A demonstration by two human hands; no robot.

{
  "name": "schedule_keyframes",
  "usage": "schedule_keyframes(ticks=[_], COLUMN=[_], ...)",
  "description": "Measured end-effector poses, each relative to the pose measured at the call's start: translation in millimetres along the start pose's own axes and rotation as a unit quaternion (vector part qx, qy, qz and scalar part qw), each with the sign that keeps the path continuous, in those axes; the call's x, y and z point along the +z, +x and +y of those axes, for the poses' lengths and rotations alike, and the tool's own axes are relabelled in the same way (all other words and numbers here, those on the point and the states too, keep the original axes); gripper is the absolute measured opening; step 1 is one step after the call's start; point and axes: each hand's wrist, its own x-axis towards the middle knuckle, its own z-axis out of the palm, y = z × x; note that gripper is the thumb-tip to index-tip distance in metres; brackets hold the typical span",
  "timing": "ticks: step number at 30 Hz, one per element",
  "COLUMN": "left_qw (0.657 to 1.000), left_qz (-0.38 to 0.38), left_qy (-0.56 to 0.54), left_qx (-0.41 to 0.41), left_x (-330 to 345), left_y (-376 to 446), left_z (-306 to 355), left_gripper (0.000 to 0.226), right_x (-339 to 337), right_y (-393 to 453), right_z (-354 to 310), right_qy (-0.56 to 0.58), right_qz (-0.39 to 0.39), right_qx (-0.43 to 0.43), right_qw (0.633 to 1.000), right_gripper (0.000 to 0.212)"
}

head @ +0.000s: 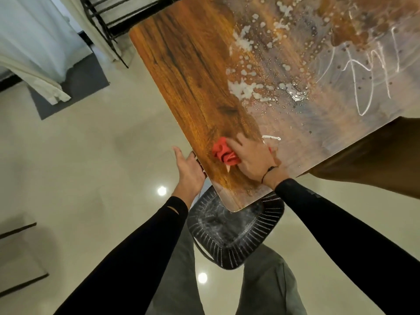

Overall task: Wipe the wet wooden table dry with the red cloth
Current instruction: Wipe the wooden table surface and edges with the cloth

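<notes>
Your right hand [251, 159] presses the bunched red cloth [225, 153] flat onto the wooden table [186, 64] near its near-left corner, fingers spread over the cloth, not curled round it. The cloth pokes out on the thumb side, touching the wood. Your left hand [187, 171] holds the table's left edge, thumb up top, fingers going under the rim; how they lie below I can't tell. The wood strip along the left looks dry; the water [293, 93], beads and puddles, sits to the right and farther off, well apart from the cloth. So probably early in the job. Keep your palm weight on the cloth, run long overlapping strokes from the dry strip into the wet, and open the cloth out if you can since a wad soaks little. Pull water toward the middle, not off the edge over the black basket [236, 233] below the corner. Keep bracing the edge so the top doesn't shift.
</notes>
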Motion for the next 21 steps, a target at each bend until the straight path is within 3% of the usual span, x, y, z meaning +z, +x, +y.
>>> schedule_keyframes(ticks=[3, 6, 8, 11, 13, 16, 21], left_qw=[1.000, 0.998, 0.997, 0.996, 0.993, 0.988, 0.976], left_qz=[0.024, 0.049, 0.059, 0.065, 0.078, 0.089, 0.099], left_qy=[0.013, 0.018, 0.023, 0.041, 0.070, 0.115, 0.177], left_qx=[0.007, 0.021, 0.035, 0.045, 0.050, 0.057, 0.073], left_x=[0.3, 3.3, 4.5, 3.2, -0.9, -3.1, 8.3], left_y=[-3.7, -13.3, -18.4, -22.2, -22.2, -25.9, -30.5], left_z=[-0.2, -4.9, -11.0, -22.5, -27.9, -30.3, -36.7], left_gripper=[0.115, 0.114, 0.112, 0.107, 0.097, 0.081, 0.051], right_x=[8.7, 3.7, -2.1, -5.5, -0.6, 4.2, -14.6], right_y=[-30.4, -45.6, -33.1, 3.6, 19.6, -1.2, -83.1], right_z=[-15.6, -3.0, 11.5, 9.1, -5.1, -15.0, 15.6], right_qy=[0.019, 0.008, -0.028, -0.025, -0.020, -0.003, -0.008], right_qz=[-0.110, -0.148, -0.135, -0.060, -0.056, -0.096, -0.212], right_qx=[-0.226, -0.366, -0.376, -0.260, -0.214, -0.272, -0.395], right_qw=[0.968, 0.918, 0.916, 0.964, 0.975, 0.957, 0.894], right_gripper=[0.049, 0.046, 0.050, 0.039, 0.039, 0.037, 0.046])
